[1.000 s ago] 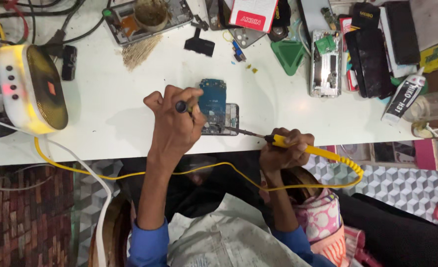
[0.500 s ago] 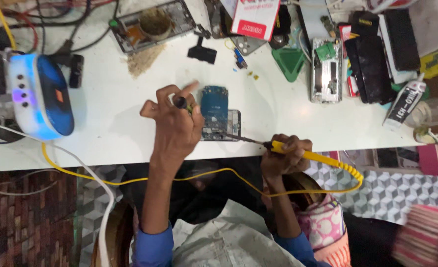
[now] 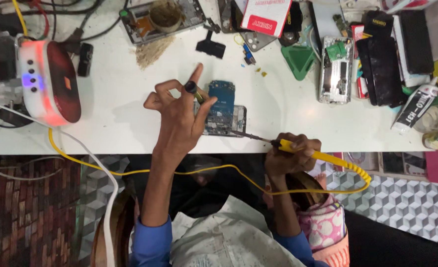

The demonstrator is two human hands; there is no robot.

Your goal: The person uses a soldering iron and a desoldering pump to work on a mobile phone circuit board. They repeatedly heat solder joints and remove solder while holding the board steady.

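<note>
A blue circuit board lies on an opened phone frame near the front edge of the white table. My left hand pinches a thin dark tool just left of the board, with the index finger raised. At the table's edge my right hand grips a yellow-handled soldering iron. Its metal tip reaches left to the phone frame's lower right corner. A yellow cord runs from the iron across my lap.
A glowing rounded device stands at the left among cables. At the back lie a dismantled phone with a small brown pot, a red-and-white box, a green triangular pick, another open phone, black cases and a tube.
My left index finger has lifted and straightened. The rounded device's glow changed from blue to red. The view shifted slightly; the soldering iron stays at the phone frame.
</note>
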